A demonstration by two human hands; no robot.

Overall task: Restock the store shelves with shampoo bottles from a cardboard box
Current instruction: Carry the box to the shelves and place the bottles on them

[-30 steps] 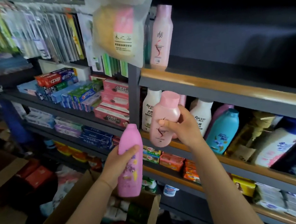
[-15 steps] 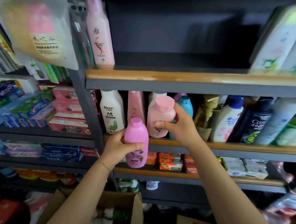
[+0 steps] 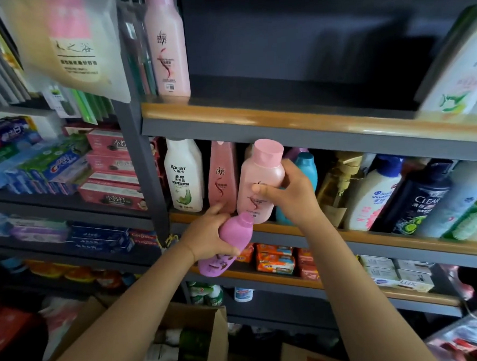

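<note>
Item: pale pink bottle (image 3: 261,183), rigid plastic with a flat pink cap, held upright at the front lip of the middle shelf (image 3: 374,234), just beside a darker pink bottle (image 3: 222,178) and a white bottle (image 3: 184,175) standing there. Right hand (image 3: 294,196): fingers and thumb curled round the bottle's body below the shoulder. Item: magenta bottle (image 3: 230,242), tilted with its cap toward the shelf, gripped about the middle by the left hand (image 3: 207,238), whose forefinger reaches out to the darker pink bottle. Source: cardboard box (image 3: 213,335) below, open, more stock inside. Handling, judged: full bottles of this kind are likely moderately heavy, stiff-walled and smooth, so apt to slip; best held round the waist, not the cap. Standing neighbours may topple if nudged. Upper shelf (image 3: 283,116): one tall pink bottle (image 3: 167,45) at its left end.
</note>
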